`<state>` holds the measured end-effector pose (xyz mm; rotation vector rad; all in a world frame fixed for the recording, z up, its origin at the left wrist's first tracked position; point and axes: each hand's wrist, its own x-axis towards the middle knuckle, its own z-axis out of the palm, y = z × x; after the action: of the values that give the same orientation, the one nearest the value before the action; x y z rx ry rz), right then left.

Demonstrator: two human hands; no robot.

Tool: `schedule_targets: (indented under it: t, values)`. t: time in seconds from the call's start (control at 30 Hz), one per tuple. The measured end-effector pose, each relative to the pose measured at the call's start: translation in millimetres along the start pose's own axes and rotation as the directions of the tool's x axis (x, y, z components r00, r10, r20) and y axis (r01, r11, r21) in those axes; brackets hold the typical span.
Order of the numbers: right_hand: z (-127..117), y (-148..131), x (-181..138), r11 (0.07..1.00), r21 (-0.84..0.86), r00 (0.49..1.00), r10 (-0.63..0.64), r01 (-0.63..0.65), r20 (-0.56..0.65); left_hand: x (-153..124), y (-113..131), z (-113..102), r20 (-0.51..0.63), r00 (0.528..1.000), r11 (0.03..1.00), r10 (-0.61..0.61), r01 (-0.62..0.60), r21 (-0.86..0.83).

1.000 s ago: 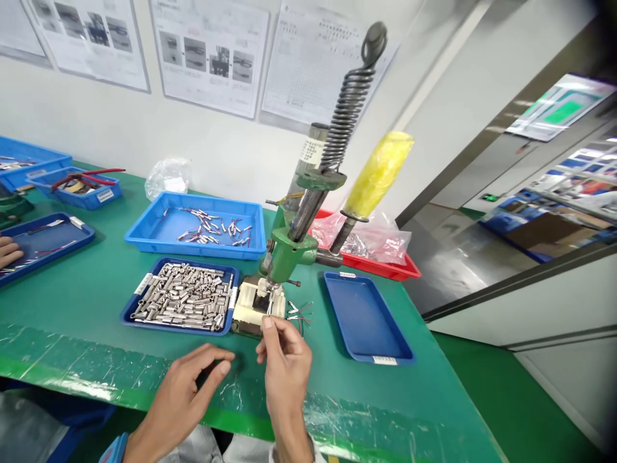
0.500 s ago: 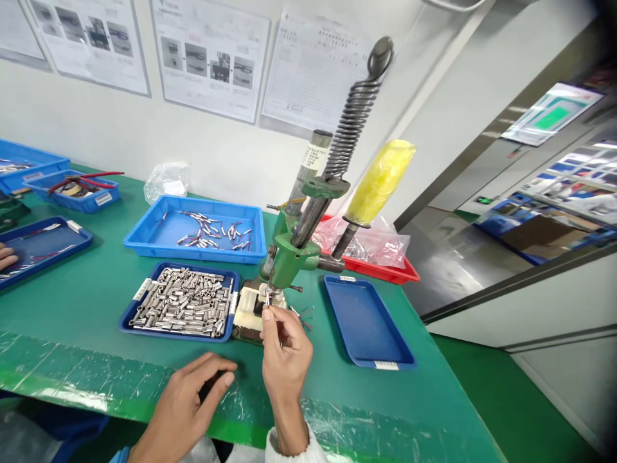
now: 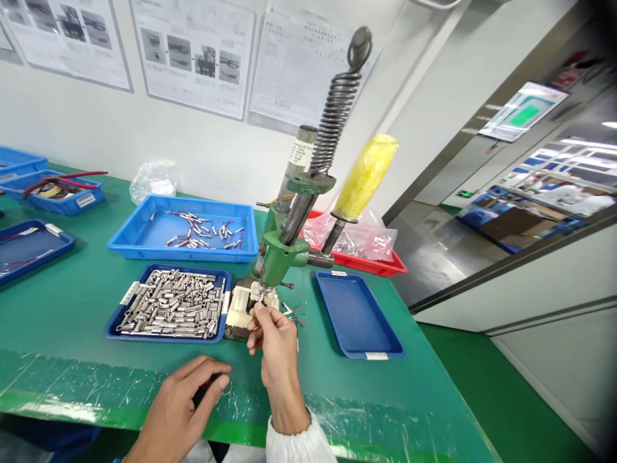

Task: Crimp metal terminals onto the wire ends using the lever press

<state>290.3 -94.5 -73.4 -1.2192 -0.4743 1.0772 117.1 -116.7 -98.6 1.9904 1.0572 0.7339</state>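
Note:
My right hand [image 3: 276, 341] is closed in a pinch at the base of a green hand press [image 3: 285, 254]. Its fingertips hold a small wired part [image 3: 261, 299], white and silvery at the end, under the ram on the cream fixture [image 3: 241, 307]; most of it is hidden by the fingers. My left hand [image 3: 186, 402] rests at the front of the table with thumb and fingers apart, holding nothing. Left of the press, a dark blue tray [image 3: 114, 328] is full of short metal tubes [image 3: 173, 302]. Several loose wired parts [image 3: 293, 313] lie just right of the fixture.
Behind the tubes stands a light blue tray [image 3: 126, 239] with wired parts. To the right lie a dark blue tray [image 3: 361, 321] and a red tray [image 3: 393, 267] with plastic bags. The yellow-wrapped lever [image 3: 367, 177] rises above the press. Red-handled pliers [image 3: 65, 179] sit in a bin at left.
My right hand has lowered the small part and brought it in closer to the fixture under the ram. My left hand stays nearly still. The whole view has shifted slightly; a person's hand at far left is gone.

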Motion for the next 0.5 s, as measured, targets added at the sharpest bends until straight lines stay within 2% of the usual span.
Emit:
schedule_targets:
  t: [0.1, 0.17, 0.23, 0.3, 0.33, 0.4, 0.47, 0.5]
  values:
    - [-1, -6, 4, 0.994, 0.067, 0.995, 0.077, -0.082, 0.067, 1, 0, 0, -0.004, 1.000, 1.000, 0.004, -0.004, 0.002]
    - [-1, -7, 9, 0.995, 0.035, 0.994, 0.091, -0.093, 0.064, 2, 0, 0, 0.001, 1.000, 1.000, 0.001, -0.001, 0.002]
    - [-3, -6, 14, 0.992, -0.094, 0.995, 0.091, -0.088, 0.036, 2, -1, 1, 0.002, 1.000, 1.000, -0.001, 0.001, -0.001]
    - [-11, -6, 15, 0.943, -0.326, 0.997, 0.075, -0.063, 0.024, 2, -2, 1, 0.000, 1.000, 1.000, -0.005, 0.005, -0.005]
    - [-17, -7, 14, 0.885, -0.466, 0.999, 0.040, -0.019, 0.035, 1, -2, 1, -0.002, 1.000, 1.000, -0.007, 0.007, -0.007]
    - [-33, -17, 5, 0.708, -0.694, 0.991, -0.093, 0.134, 0.096, 0, -2, 1, 0.000, 1.000, 1.000, -0.012, 0.012, -0.008]
    - [-49, -42, -4, 0.546, -0.784, 0.938, -0.323, 0.294, 0.127, -2, -1, 2, 0.016, 1.000, 1.000, -0.020, 0.020, -0.005]
    - [-54, -61, -6, 0.517, -0.784, 0.886, -0.455, 0.343, 0.088, -2, 0, 2, 0.027, 0.999, 1.000, -0.026, 0.026, -0.003]
